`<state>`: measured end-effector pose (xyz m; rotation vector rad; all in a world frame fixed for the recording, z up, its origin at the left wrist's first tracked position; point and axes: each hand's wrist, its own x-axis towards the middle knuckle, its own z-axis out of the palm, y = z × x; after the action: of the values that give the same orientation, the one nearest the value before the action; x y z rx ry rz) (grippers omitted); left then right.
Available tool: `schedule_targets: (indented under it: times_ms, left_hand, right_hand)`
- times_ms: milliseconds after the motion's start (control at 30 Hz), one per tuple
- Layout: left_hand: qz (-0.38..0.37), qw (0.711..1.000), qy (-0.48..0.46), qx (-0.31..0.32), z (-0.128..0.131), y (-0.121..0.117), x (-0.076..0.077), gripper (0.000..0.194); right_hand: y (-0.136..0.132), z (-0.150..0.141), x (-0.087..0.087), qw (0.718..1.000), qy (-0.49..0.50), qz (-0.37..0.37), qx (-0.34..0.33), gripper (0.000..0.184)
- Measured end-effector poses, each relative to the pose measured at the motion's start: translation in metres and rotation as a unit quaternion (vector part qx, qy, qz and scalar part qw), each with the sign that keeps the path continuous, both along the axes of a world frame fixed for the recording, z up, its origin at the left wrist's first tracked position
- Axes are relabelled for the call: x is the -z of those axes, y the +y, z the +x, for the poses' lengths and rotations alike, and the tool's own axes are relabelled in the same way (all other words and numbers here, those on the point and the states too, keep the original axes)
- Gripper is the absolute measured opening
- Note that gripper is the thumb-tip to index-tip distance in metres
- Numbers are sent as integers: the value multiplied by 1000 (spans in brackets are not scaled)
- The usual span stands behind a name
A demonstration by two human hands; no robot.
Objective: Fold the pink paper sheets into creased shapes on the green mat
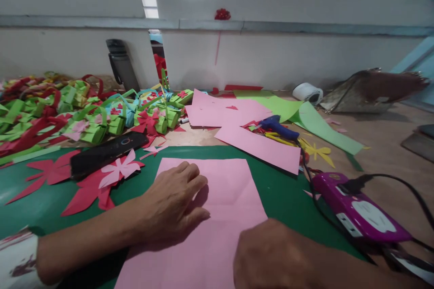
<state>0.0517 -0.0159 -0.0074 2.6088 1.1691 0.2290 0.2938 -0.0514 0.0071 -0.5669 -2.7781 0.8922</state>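
A sheet of pink paper [222, 189] with faint crease lines lies on the green mat [281, 198] in front of me. My left hand [179, 201] rests on its left half, fingers loosely bent and the thumb spread away from them, pressing on the paper with nothing gripped. At the sheet's right edge, my right hand [271, 255] is closed like a fist. Its fingertips are turned under, so anything within them is hidden. Just left of my left hand are red paper cut-outs [91, 187] and a pink paper flower [121, 168].
A black phone [108, 153] and green paper baskets [91, 128] are at left, a dark bottle [122, 65] behind. Pink offcuts [261, 146], a blue glue gun [280, 127] and yellow scraps [317, 150] lie ahead. A purple power strip [359, 212] with cables sits right.
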Motion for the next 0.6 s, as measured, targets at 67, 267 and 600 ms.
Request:
schedule_targets:
  times_ms: [67, 267, 600]
  left_hand:
    - [-23, 996, -81, 0, -8, 3, -2, 10]
    - [33, 925, -323, -196, -37, 15, 6, 16]
    - [2, 862, -377, -339, -42, 7, 23, 19]
  right_hand:
    - [8, -5, 3, 993, 48, -54, 88, 15]
    - [21, -19, 28, 983, 61, 17, 174, 8]
    - [24, -12, 39, 981, 88, 140, 100, 15]
